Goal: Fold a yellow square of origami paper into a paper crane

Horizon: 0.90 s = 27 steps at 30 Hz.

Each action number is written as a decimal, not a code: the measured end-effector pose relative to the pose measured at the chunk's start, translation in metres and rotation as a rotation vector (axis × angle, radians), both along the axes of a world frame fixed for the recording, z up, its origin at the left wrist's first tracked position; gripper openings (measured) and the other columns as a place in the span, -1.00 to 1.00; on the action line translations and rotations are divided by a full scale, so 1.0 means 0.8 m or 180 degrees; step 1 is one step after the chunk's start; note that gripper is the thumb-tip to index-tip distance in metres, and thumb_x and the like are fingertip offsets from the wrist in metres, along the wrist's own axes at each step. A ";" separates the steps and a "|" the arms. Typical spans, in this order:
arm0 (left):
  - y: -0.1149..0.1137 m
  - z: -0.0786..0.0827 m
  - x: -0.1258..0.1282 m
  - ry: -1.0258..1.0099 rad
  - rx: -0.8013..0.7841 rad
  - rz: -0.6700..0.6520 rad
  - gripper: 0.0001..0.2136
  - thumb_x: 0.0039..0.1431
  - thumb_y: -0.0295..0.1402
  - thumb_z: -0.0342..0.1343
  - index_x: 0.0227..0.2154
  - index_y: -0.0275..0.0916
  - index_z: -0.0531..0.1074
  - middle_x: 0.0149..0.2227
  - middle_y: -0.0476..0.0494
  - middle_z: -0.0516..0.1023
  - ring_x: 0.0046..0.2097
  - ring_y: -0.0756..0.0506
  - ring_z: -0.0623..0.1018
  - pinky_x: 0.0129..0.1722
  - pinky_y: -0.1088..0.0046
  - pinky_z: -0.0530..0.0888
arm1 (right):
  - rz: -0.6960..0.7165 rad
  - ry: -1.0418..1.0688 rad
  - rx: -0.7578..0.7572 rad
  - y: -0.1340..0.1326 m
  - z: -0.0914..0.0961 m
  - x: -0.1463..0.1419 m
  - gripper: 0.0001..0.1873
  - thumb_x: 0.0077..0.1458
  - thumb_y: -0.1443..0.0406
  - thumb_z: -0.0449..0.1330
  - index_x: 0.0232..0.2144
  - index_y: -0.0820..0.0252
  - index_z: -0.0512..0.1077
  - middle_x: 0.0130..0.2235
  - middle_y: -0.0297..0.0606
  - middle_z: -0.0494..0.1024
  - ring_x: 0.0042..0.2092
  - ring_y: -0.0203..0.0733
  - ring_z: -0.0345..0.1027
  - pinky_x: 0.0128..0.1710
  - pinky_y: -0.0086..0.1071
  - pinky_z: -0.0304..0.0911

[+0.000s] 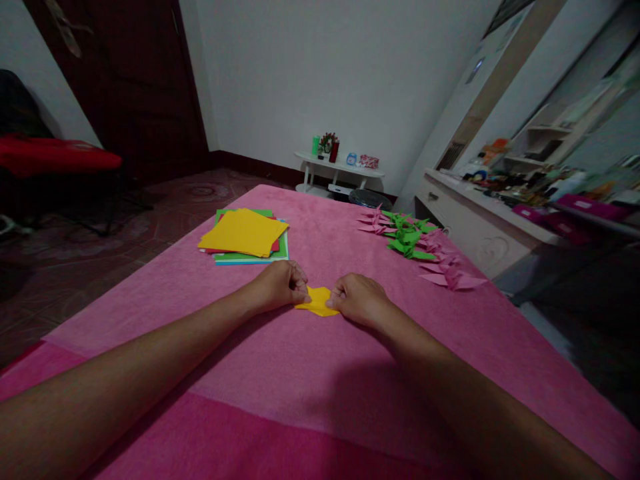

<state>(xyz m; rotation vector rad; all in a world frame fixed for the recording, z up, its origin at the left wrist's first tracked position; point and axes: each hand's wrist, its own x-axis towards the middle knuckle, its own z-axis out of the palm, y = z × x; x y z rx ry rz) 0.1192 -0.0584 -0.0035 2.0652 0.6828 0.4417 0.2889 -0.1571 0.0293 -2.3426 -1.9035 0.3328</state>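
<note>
A small piece of folded yellow paper (320, 301) lies low over the pink cloth, between my two hands. My left hand (281, 285) pinches its left edge, fingers curled and thumb on top. On the opposite edge, my right hand (359, 298) grips the paper in the same way, its fingers bent inward. Parts of the paper's sides are hidden under the fingers, so the exact fold cannot be made out. Beyond my left hand rests a stack of square paper sheets (243, 232), yellow on top with red, green and blue edges below.
Green paper cranes (407, 237) and pink paper cranes (450, 273) sit along the right side of the pink-covered table (280, 360). Farther off stand a small white table (345, 165) with ornaments, a cluttered dresser (480, 227), and a chair with red fabric (55, 157).
</note>
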 end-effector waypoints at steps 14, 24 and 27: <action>0.003 -0.007 0.000 -0.0281 0.0026 -0.0021 -0.96 -0.24 -0.47 0.25 -0.64 -0.31 0.50 -0.57 -0.04 0.46 -0.48 0.01 0.44 -0.48 0.56 0.32 | 0.0948 -0.0230 0.1283 -0.047 -0.013 -0.022 -0.74 0.08 0.46 0.08 -0.24 0.07 0.45 -0.30 -0.30 0.42 -0.25 -0.25 0.25 -0.30 -0.39 0.01; 0.006 -0.008 -0.001 -0.0269 0.0433 -0.0018 -0.95 -0.24 -0.45 0.27 -0.64 -0.30 0.52 -0.54 -0.06 0.46 -0.39 -0.02 0.45 -0.44 0.57 0.33 | 0.1425 -0.1109 0.1188 -0.059 -0.035 -0.056 -0.74 0.12 0.45 0.03 -0.13 0.25 0.38 -0.28 -0.16 0.41 -0.26 -0.11 0.16 -0.27 -0.27 -0.04; 0.007 -0.007 -0.001 -0.0176 0.0569 -0.0052 -0.93 -0.22 -0.41 0.27 -0.64 -0.31 0.53 -0.49 -0.08 0.47 -0.36 -0.03 0.44 -0.42 0.56 0.33 | 0.1482 -0.1241 0.1121 -0.058 -0.032 -0.063 -0.73 0.09 0.48 0.03 -0.14 0.29 0.39 -0.27 -0.15 0.42 -0.27 -0.10 0.17 -0.27 -0.25 -0.03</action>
